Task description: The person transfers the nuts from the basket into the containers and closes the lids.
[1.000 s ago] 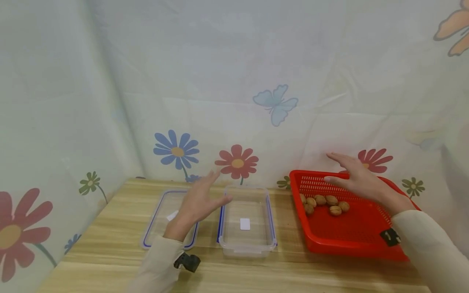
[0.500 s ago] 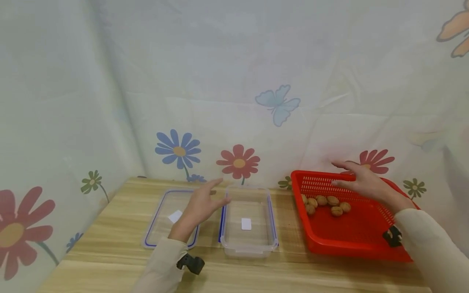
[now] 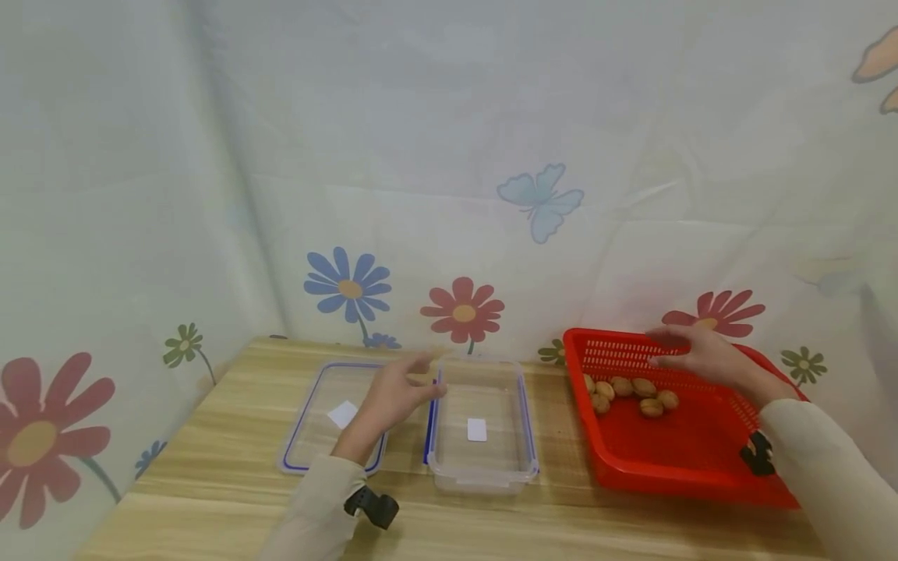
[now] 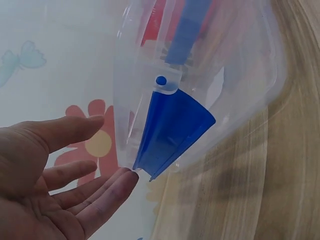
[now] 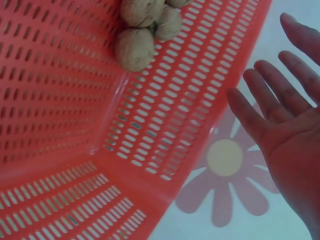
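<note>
hands both released: left hand [image 3: 393,393] beside clear container [image 3: 480,460], right hand [image 3: 701,354] over red basket [image 3: 673,467].

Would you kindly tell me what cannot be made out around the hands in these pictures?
- Head view: whether the right hand touches the red basket; its fingers cover the far rim.
- Right wrist view: walnuts cut off by the top edge.
- Left wrist view: clear container blurred; contact with left hand unclear.

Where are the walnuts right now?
In the head view the walnuts lie on the right of the table, in a cluster at the far end of the red basket, just below the person's right hand.
</note>
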Demonstrator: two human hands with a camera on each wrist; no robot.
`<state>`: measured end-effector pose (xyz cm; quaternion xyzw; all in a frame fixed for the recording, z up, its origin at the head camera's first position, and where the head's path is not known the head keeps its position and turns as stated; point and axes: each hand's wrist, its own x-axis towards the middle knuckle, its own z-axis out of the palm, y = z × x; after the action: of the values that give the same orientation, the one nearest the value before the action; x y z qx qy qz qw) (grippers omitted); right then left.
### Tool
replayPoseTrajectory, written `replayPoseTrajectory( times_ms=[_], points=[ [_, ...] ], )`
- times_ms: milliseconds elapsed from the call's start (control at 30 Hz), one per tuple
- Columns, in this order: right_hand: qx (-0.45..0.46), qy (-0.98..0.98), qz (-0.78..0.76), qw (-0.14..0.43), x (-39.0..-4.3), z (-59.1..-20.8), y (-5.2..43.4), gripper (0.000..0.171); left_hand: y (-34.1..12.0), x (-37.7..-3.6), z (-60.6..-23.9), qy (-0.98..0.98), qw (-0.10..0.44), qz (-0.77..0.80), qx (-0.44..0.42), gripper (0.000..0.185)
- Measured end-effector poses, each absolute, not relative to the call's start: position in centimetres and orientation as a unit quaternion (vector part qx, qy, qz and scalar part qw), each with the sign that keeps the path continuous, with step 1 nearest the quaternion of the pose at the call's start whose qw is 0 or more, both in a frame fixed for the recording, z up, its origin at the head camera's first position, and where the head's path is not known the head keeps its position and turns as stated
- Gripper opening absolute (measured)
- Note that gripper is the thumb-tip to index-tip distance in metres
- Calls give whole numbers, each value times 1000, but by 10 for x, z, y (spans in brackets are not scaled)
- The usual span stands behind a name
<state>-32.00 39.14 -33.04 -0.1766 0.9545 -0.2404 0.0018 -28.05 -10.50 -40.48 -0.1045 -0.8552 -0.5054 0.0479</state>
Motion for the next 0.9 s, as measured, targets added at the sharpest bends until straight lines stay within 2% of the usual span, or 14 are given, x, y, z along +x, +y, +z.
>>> replayPoseTrajectory(
  times_ms=[333,600,900],
  points=[
    [-160,950,-265,41,-323,-345,411,55,-102,-280,-409,-824,-2,-562,-74,55],
    [-142,948,-272,82,-325,-354,420,52,-101,-282,-413,-804,0,-591,-70,46],
    [-148,949,-262,91,-327,-363,429,49,-99,-283,-415,-792,-3,-607,-64,42]
  ],
)
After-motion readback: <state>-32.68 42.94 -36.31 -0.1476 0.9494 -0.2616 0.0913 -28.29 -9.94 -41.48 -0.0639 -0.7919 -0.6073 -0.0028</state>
